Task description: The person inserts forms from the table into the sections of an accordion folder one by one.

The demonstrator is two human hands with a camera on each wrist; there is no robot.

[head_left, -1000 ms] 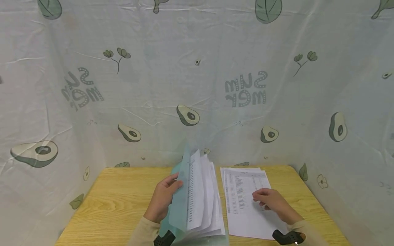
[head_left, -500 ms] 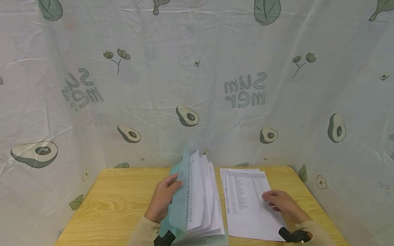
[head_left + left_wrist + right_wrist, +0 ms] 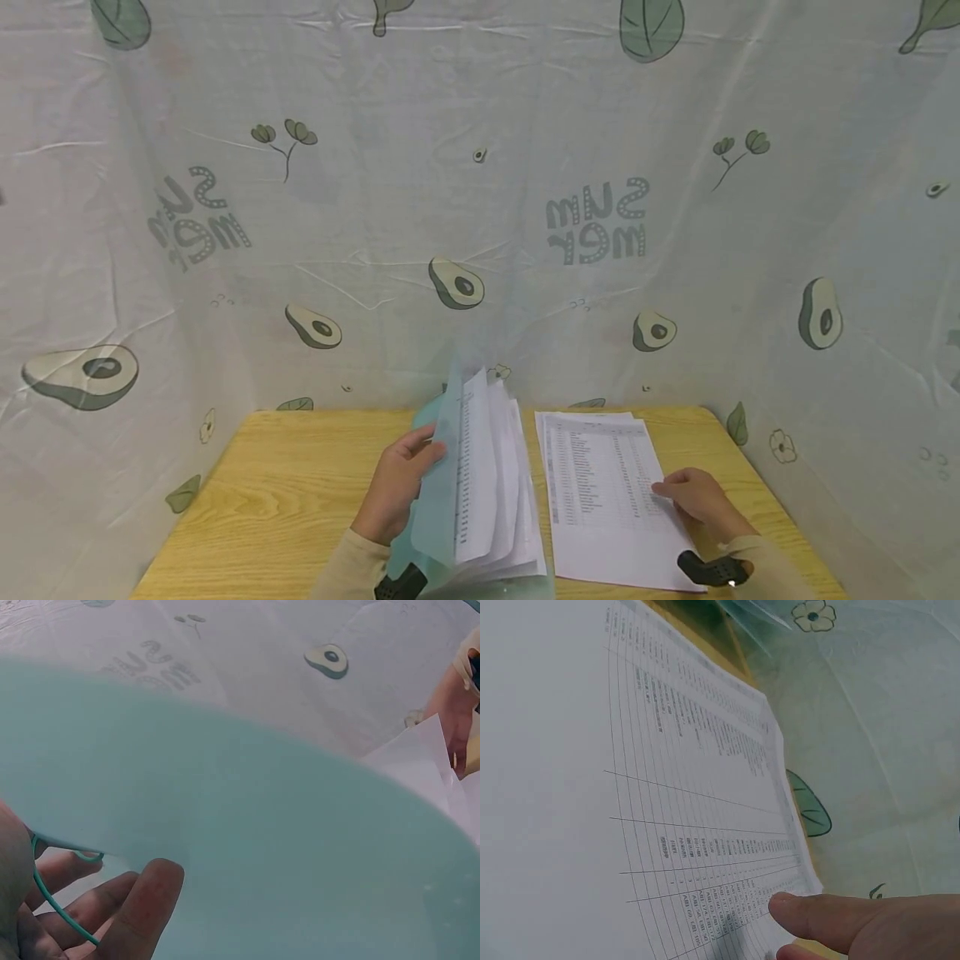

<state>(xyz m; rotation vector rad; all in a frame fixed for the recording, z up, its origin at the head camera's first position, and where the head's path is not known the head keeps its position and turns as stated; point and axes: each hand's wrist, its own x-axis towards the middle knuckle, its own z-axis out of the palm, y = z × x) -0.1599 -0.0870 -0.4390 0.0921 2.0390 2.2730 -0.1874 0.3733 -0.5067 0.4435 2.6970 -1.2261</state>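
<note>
In the head view my left hand (image 3: 397, 487) grips the upright cover of a light teal plastic folder (image 3: 435, 492), thumb in front and fingers behind. A bunch of white printed sheets (image 3: 498, 475) fans out inside it. In the left wrist view the folder cover (image 3: 247, 810) fills most of the frame, and a thin teal elastic cord (image 3: 56, 904) runs by the fingers. My right hand (image 3: 701, 500) is over the right edge of a small stack of printed list papers (image 3: 592, 533). In the right wrist view its thumb (image 3: 802, 911) lies over the printed table; contact cannot be made out.
Both sets of papers are on a yellow wood-grain table (image 3: 270, 492). A pale curtain (image 3: 480, 200) printed with avocados encloses the back and sides, close behind the folder's top. Each wrist wears a black band (image 3: 712, 569).
My right hand has moved right across the printed papers, from their middle to their right edge. The top sheet's lower right corner has shifted slightly. My left hand and the folder stay put.
</note>
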